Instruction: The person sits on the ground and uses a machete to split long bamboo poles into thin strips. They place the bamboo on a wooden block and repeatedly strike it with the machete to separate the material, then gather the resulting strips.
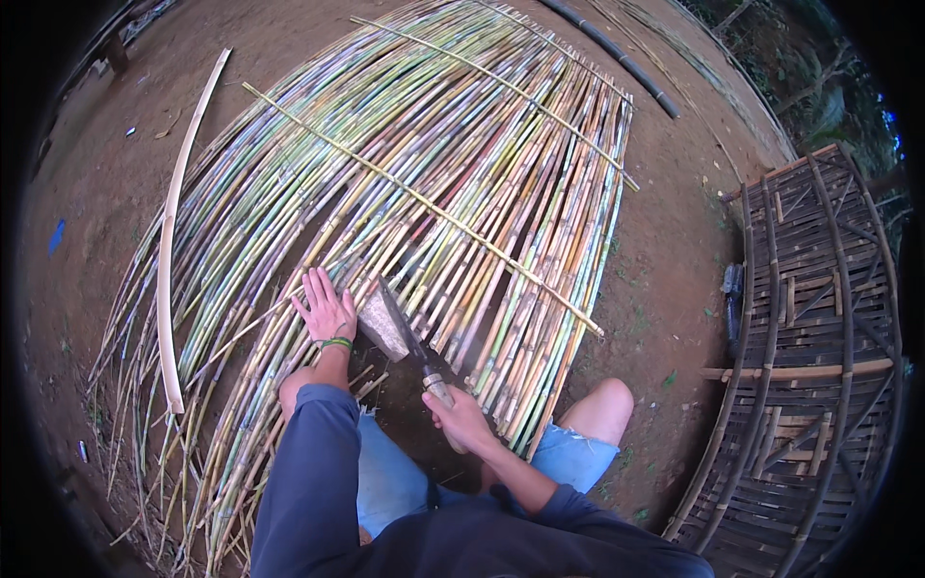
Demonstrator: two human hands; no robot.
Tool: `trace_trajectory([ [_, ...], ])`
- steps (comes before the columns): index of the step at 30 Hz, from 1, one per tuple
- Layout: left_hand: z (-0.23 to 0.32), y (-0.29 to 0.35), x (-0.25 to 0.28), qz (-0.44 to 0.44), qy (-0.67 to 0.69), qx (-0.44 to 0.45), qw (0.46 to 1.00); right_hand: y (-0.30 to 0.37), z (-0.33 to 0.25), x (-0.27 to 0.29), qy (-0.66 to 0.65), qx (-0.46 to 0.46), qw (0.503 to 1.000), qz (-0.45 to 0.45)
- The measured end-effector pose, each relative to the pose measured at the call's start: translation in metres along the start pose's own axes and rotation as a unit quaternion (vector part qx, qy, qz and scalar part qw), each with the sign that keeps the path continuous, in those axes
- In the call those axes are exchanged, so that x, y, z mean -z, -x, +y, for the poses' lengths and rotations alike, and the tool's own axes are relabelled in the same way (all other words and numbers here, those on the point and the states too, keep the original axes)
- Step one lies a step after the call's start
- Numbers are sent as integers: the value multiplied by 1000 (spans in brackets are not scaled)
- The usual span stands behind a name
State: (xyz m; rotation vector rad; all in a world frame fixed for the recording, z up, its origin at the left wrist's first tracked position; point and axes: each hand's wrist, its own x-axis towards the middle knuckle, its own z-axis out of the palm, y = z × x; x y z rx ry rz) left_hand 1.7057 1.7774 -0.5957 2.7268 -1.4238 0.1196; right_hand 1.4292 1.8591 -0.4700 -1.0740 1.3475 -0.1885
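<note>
Long, thin bamboo canes lie side by side on the ground in a wide fan in front of me. My left hand is flat on the canes with its fingers spread, a green and yellow band round the wrist. In my right hand is the handle of a machete, its dark blade pointing away from me. The blade lies over or against a pale grey block, between my hands; I cannot tell whether they touch. A few short cut pieces lie close to my knees.
Several thin cross poles lie across the canes. A split bamboo strip rests at the left. On the right stands a woven bamboo frame, with a dark bottle beside it. A dark pole lies at the far edge.
</note>
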Motion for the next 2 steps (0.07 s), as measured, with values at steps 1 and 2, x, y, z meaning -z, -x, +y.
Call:
trace_trajectory([
  [1,-6,0,-3,-1,15,5,1000,7,4,0,-37,30,999,2],
  [2,-9,0,-6,-15,-3,6,1000,18,13,9,-70,58,996,7],
])
